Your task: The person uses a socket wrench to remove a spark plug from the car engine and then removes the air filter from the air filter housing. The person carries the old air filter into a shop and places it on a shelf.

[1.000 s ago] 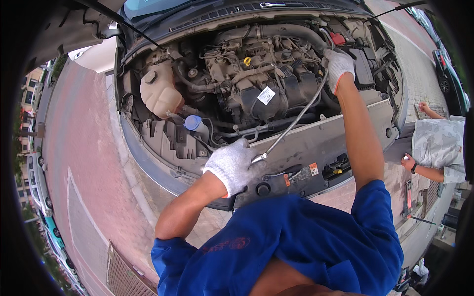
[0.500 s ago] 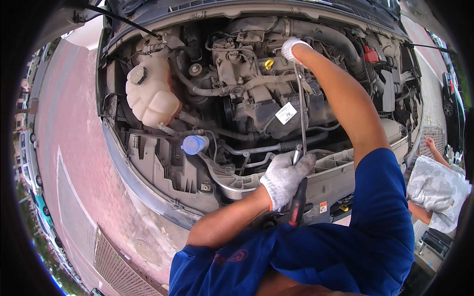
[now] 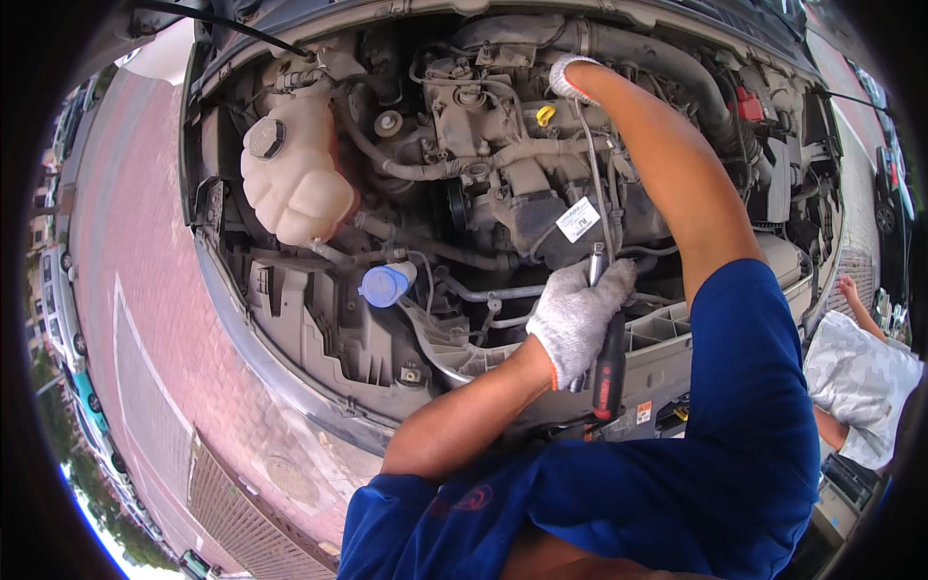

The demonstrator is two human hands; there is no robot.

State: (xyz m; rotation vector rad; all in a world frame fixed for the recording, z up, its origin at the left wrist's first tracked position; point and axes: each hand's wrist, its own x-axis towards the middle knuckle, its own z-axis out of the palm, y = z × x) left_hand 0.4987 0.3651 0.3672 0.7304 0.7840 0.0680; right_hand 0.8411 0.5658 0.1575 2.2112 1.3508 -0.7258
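Observation:
My left hand (image 3: pixel 580 311), in a white knit glove, is closed round a ratchet wrench. Its black and red handle (image 3: pixel 609 372) hangs below the fist, and a chrome head (image 3: pixel 596 263) sticks up above it. A long thin metal rod (image 3: pixel 596 179) runs from beside that fist up over the engine (image 3: pixel 527 184) toward my right hand. Also gloved, my right hand (image 3: pixel 570 77) reaches to the far part of the engine, just right of the yellow dipstick handle (image 3: pixel 545 116). Its fingers are hidden, so whether it grips the rod cannot be made out.
A cream coolant tank (image 3: pixel 300 184) stands left in the engine bay, with a blue-capped filler (image 3: pixel 387 285) nearer. The ribbed front crossmember (image 3: pixel 667 329) lies under my arms. A prop rod (image 3: pixel 222 29) crosses the far left. At right is another person in a grey patterned garment (image 3: pixel 860 377).
My left hand and the ratchet have moved a little farther away and slightly right. My right hand has shifted closer to the yellow dipstick handle. The whole view has shifted slightly.

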